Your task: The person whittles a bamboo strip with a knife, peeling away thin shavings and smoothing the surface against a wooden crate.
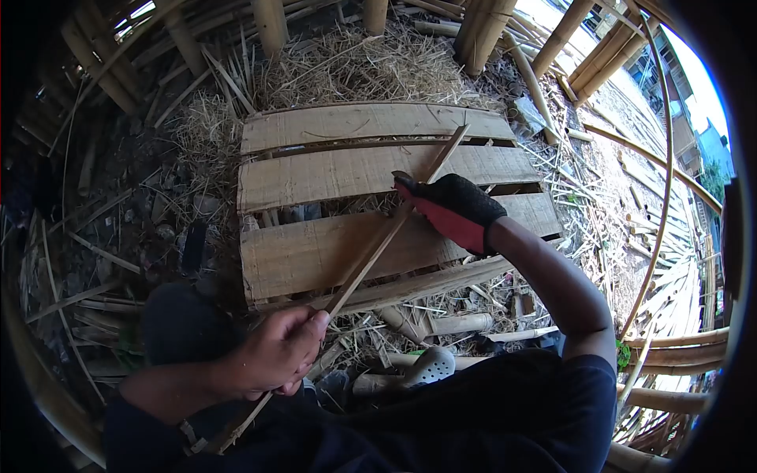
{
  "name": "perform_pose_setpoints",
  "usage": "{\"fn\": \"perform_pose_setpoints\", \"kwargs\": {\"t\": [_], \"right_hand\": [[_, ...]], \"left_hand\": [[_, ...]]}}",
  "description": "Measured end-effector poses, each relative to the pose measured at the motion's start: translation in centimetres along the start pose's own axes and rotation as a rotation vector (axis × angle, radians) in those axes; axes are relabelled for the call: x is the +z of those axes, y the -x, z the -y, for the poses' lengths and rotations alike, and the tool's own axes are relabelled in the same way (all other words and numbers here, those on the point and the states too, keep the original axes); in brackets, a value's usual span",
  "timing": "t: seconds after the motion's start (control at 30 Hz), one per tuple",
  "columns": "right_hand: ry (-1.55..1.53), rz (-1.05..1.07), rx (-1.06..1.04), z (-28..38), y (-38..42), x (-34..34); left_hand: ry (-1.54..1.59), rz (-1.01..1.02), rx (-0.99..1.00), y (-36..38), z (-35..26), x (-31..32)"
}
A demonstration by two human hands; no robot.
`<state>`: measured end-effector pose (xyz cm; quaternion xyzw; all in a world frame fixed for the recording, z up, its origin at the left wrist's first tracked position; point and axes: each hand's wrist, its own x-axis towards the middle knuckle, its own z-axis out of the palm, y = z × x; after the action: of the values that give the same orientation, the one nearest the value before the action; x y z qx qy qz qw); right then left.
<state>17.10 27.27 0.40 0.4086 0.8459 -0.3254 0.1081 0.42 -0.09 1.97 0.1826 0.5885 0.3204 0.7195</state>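
A long, narrow bamboo strip [371, 258] runs slantwise from my lap up across a low slatted wooden bench. My bare left hand [280, 352] is closed around its lower part, the thumb lying along it. Farther up, my right hand [460, 211], in a black and red work glove, is closed over the strip. A small brownish tip [403, 178] pokes out at the gloved fingertips; I cannot tell what it belongs to. The strip's far end lies above the back slats, and its near end passes below my left hand. Under my right hand are the bench's boards [315, 251].
Straw and shavings [371, 67] lie thick behind the bench. Bamboo posts [482, 35] stand beyond it. Split bamboo pieces [670, 268] cover the sunlit ground at right, with a long thin bent strip [669, 165] across them. A perforated light-coloured clog [434, 366] shows below the bench.
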Motion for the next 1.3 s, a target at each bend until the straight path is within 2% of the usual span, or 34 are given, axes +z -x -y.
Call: {"fn": "perform_pose_setpoints", "kwargs": {"t": [0.1, 0.17, 0.33, 0.43, 0.57, 0.63, 0.67, 0.73, 0.8, 0.93, 1.0, 1.13, 1.2, 1.3], "right_hand": [[0.006, 0.032, 0.082, 0.9, 0.9, -0.3], [-0.055, -0.012, -0.025, -0.9, 0.1, 0.6], [0.030, 0.082, 0.024, 0.3, 0.5, 0.2], [0.088, 0.055, -0.121, -1.1, 0.0, 0.8], [0.017, 0.093, 0.035, 0.8, 1.0, -0.1], [-0.047, 0.087, 0.021, 0.8, 1.2, -0.3], [-0.093, 0.057, -0.065, -0.5, 0.9, 0.0], [-0.278, 0.059, -0.092, -0.7, 1.1, -0.2], [-0.557, 0.116, 0.026, -0.2, 1.6, -0.6], [-0.920, 0.223, 0.058, -0.6, 1.4, -0.4], [-1.068, 0.303, 0.095, -1.3, 0.8, -0.3], [-1.231, 0.302, 0.060, -1.4, 1.3, 0.0], [-1.225, 0.364, 0.082, -1.9, 0.6, -0.4], [-0.705, 0.088, -0.026, -1.8, 0.2, -0.8]], "left_hand": [[-0.004, 0.015, 0.012, 0.2, 0.0, 0.0], [-0.002, 0.023, 0.016, 0.4, 0.0, 0.0], [0.016, 0.047, -0.009, 0.7, -0.2, 0.0], [0.022, 0.070, -0.022, 0.7, -0.1, -0.2], [0.061, 0.073, -0.019, 0.9, -0.2, -0.2], [0.055, 0.101, -0.029, 0.9, -0.1, -0.3], [0.051, 0.116, -0.033, 0.9, -0.1, -0.3], [0.057, 0.129, -0.031, 0.9, -0.3, -0.3], [0.079, 0.153, -0.031, 1.0, -0.5, -0.2], [0.137, 0.205, -0.032, 1.1, -0.8, -0.1], [0.156, 0.229, -0.037, 1.1, -1.0, -0.1], [0.178, 0.264, -0.053, 1.4, -1.5, 0.0], [0.182, 0.265, -0.052, 1.4, -1.5, -0.1], [0.186, 0.252, -0.040, 0.9, -1.1, -0.3]]}}
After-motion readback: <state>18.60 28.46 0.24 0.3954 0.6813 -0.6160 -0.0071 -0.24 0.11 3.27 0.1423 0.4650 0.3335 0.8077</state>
